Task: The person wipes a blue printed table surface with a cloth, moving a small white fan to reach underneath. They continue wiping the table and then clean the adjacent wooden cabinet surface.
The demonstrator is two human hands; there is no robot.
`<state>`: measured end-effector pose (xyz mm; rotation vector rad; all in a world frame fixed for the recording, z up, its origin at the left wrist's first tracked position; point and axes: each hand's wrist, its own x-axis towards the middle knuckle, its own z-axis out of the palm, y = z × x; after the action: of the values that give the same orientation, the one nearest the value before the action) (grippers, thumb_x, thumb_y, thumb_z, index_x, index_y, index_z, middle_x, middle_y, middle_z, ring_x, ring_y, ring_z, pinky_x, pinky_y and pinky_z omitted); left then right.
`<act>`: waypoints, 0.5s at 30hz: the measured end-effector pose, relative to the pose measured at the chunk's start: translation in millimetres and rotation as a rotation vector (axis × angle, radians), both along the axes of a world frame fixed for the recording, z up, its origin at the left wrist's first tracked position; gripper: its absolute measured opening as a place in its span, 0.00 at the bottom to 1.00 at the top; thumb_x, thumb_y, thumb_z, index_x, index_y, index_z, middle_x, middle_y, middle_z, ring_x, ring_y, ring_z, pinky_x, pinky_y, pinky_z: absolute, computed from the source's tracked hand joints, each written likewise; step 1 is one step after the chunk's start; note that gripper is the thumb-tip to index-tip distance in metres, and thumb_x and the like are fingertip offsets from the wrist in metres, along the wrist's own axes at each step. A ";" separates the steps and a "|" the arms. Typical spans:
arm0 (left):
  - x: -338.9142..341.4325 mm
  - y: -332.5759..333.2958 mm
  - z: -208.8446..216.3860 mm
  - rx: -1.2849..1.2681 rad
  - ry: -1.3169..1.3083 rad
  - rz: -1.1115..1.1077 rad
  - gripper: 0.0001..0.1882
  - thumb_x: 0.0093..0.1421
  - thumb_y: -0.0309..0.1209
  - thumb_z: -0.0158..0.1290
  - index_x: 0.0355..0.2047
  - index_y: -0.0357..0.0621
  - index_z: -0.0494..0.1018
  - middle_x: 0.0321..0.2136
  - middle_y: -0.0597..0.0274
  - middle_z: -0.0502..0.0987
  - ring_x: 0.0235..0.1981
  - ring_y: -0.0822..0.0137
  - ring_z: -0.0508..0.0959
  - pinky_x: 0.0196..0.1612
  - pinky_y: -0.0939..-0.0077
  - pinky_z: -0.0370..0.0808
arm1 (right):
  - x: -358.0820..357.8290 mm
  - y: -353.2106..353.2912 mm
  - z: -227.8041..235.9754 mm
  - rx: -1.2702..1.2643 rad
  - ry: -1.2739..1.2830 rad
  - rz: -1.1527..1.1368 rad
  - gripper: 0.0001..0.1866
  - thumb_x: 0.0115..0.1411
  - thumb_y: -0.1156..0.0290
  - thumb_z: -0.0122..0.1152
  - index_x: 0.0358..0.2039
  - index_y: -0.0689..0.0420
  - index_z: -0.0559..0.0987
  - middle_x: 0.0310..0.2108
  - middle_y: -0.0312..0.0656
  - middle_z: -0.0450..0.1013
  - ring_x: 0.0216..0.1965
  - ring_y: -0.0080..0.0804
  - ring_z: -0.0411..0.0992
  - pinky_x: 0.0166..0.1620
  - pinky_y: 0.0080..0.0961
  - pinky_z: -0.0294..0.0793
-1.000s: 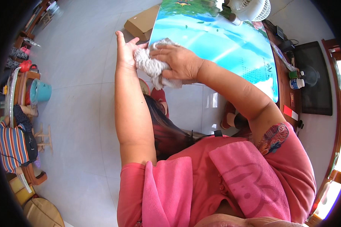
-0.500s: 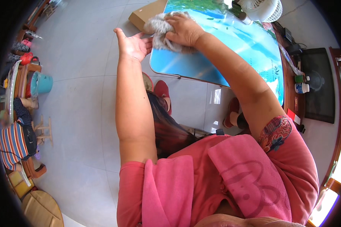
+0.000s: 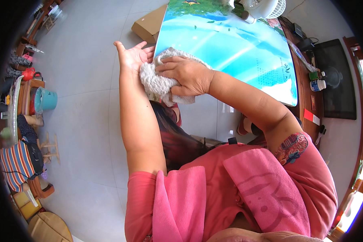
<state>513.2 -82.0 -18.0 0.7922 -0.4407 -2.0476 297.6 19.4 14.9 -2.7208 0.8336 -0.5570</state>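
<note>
Under my right hand (image 3: 189, 76) is a fluffy grey cloth (image 3: 159, 82), bunched at the near left corner of a table (image 3: 226, 48) with a glossy blue picture top. My fingers press on the cloth, and part of it hangs past the table's edge. My left hand (image 3: 134, 56) is held palm up with fingers spread, just off the table's left edge. Nothing lies in that palm, and the cloth is right beside it.
A cardboard box (image 3: 148, 25) stands beyond my left hand. At the table's far end is a white fan (image 3: 266, 7). Bottles (image 3: 317, 85) stand on a wooden cabinet at the right, near a dark screen (image 3: 335, 78). A teal bucket (image 3: 46, 99) is at the left.
My right hand has drawn the cloth toward me and left, to the table's near corner. My left hand has shifted slightly left and nearer, still palm up.
</note>
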 end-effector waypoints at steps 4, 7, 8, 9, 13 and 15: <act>-4.3 4.0 5.9 0.016 -0.007 0.028 0.66 0.49 0.84 0.15 0.72 0.43 0.27 0.66 0.21 0.49 0.64 0.31 0.61 0.63 0.41 0.61 | -7.2 3.3 4.8 0.070 -0.028 0.079 0.31 0.47 0.66 0.62 0.54 0.61 0.77 0.60 0.46 0.69 0.65 0.50 0.61 0.67 0.40 0.61; -4.4 8.3 8.4 -0.024 -0.027 0.013 0.66 0.49 0.84 0.16 0.72 0.41 0.28 0.66 0.20 0.50 0.63 0.32 0.63 0.63 0.44 0.63 | -4.3 0.1 4.4 0.044 -0.014 0.061 0.30 0.48 0.64 0.62 0.55 0.58 0.77 0.60 0.43 0.70 0.64 0.47 0.62 0.67 0.40 0.61; -3.6 6.8 6.5 -0.056 -0.047 -0.007 0.67 0.49 0.84 0.16 0.72 0.41 0.29 0.65 0.20 0.51 0.62 0.32 0.64 0.62 0.45 0.64 | -1.8 -2.1 4.5 0.010 -0.003 0.040 0.30 0.49 0.62 0.62 0.55 0.56 0.77 0.59 0.41 0.71 0.64 0.45 0.63 0.67 0.40 0.62; -2.4 4.7 3.1 -0.085 -0.069 -0.031 0.67 0.49 0.84 0.16 0.72 0.40 0.29 0.65 0.20 0.51 0.61 0.33 0.65 0.62 0.46 0.65 | 1.3 -2.9 3.4 -0.021 0.007 0.015 0.29 0.50 0.60 0.62 0.55 0.54 0.78 0.59 0.39 0.71 0.64 0.44 0.64 0.66 0.39 0.63; 3.6 -0.2 -9.8 -0.149 -0.056 -0.081 0.68 0.49 0.84 0.17 0.72 0.38 0.30 0.65 0.20 0.52 0.60 0.34 0.67 0.60 0.49 0.68 | 14.1 -12.5 -3.2 -0.043 0.003 -0.057 0.28 0.50 0.60 0.62 0.54 0.51 0.79 0.59 0.37 0.72 0.64 0.42 0.63 0.66 0.38 0.62; 5.1 -4.0 -12.7 -0.151 -0.023 -0.081 0.68 0.48 0.84 0.18 0.72 0.40 0.26 0.63 0.18 0.55 0.56 0.35 0.71 0.56 0.49 0.71 | 13.6 -9.9 -6.0 -0.046 -0.018 -0.045 0.27 0.50 0.61 0.61 0.53 0.52 0.79 0.58 0.37 0.72 0.64 0.42 0.63 0.66 0.38 0.62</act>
<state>518.3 -85.9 -30.7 0.7176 -0.6417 -2.0540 311.1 9.4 9.0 -2.7399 0.8904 -0.6164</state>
